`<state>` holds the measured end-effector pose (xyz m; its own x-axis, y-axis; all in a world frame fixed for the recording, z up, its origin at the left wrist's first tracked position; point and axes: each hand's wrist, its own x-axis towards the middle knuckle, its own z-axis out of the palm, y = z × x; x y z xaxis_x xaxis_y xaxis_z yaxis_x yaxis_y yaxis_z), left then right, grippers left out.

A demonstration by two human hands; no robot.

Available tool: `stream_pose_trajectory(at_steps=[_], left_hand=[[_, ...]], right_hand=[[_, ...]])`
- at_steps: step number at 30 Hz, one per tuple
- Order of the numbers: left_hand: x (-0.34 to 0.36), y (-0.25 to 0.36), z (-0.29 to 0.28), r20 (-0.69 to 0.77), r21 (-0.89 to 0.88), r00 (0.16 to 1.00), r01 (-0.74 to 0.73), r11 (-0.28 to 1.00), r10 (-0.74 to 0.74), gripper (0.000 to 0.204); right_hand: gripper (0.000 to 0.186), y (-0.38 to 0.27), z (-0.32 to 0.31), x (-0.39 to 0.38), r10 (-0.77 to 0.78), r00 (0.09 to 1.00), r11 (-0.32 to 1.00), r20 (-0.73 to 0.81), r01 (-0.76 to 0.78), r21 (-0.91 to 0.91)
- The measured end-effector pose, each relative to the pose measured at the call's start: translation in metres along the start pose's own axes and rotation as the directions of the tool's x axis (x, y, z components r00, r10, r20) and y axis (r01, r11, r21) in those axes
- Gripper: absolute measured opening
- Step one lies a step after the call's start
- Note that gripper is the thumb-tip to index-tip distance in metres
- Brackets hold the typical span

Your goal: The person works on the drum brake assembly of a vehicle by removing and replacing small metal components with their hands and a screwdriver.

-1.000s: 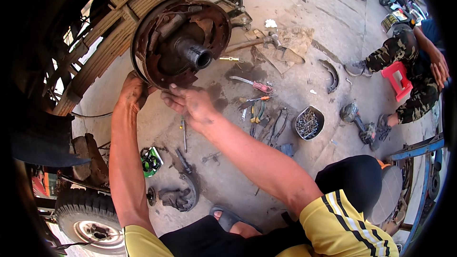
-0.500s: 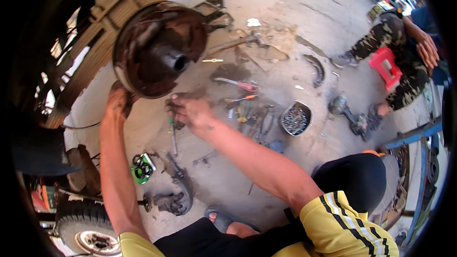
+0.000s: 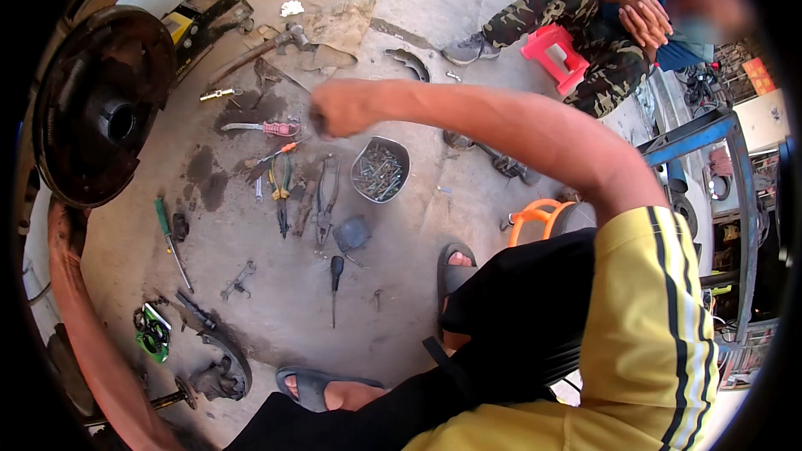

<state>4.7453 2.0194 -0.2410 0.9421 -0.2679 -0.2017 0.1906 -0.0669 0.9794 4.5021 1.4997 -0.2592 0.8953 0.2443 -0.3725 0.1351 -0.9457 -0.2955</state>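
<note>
A round, rusty brake backing plate (image 3: 63, 129) with a hub tube (image 3: 119, 121) at its centre stands at the left. My left hand (image 3: 68, 230) is at its lower edge; the fingers are hidden behind it. Over the floor, in the middle, my right hand (image 3: 341, 108) is bent at the wrist and slightly blurred, and its fingertips are out of sight. Under and beside it lie a red-handled knife (image 3: 280, 129), an orange-handled screwdriver (image 3: 288, 148), pliers (image 3: 280, 184) and a metal bowl (image 3: 404, 155) of screws and bolts.
A hammer (image 3: 292, 38) lies on cardboard, near a yellow-black jack (image 3: 205, 21). A person in camouflage trousers (image 3: 543, 12) sits at the far right beside a red plastic stool (image 3: 555, 58). Closer are a green screwdriver (image 3: 171, 238), a black screwdriver (image 3: 336, 271) and a curved brake shoe (image 3: 234, 359).
My right hand has moved away from the backing plate, out to the right over the tools. The view has swung right, while my left hand stays at the plate.
</note>
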Motion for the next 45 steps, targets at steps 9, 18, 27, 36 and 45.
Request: stream_pose_trajectory(at_steps=[9,18,27,36,45], left_hand=[[-0.010,-0.009,-0.008,-0.060,0.078,0.998,0.028,0.997,-0.024,0.040],[-0.029,-0.007,-0.010,-0.130,0.137,0.991,0.061,0.989,-0.043,0.041],[-0.064,-0.009,-0.029,-0.210,0.184,0.976,0.094,0.979,-0.054,0.043],[-0.104,-0.021,-0.054,-0.281,0.195,0.957,0.128,0.972,-0.069,0.044],[-0.119,-0.023,-0.061,-0.322,0.186,0.942,0.158,0.970,-0.092,0.046]], right_hand=[[0.017,0.084,0.111,-0.069,0.081,0.990,0.986,0.114,-0.063,-0.155],[0.010,0.096,0.159,-0.058,-0.158,0.985,0.931,0.065,0.171,-0.322],[0.019,0.101,0.161,-0.051,-0.258,0.963,0.881,0.077,0.267,-0.390],[0.025,0.108,0.155,-0.054,-0.274,0.961,0.942,-0.044,0.258,-0.216],[0.021,0.099,0.155,-0.046,-0.329,0.928,0.863,0.176,0.371,-0.343]])
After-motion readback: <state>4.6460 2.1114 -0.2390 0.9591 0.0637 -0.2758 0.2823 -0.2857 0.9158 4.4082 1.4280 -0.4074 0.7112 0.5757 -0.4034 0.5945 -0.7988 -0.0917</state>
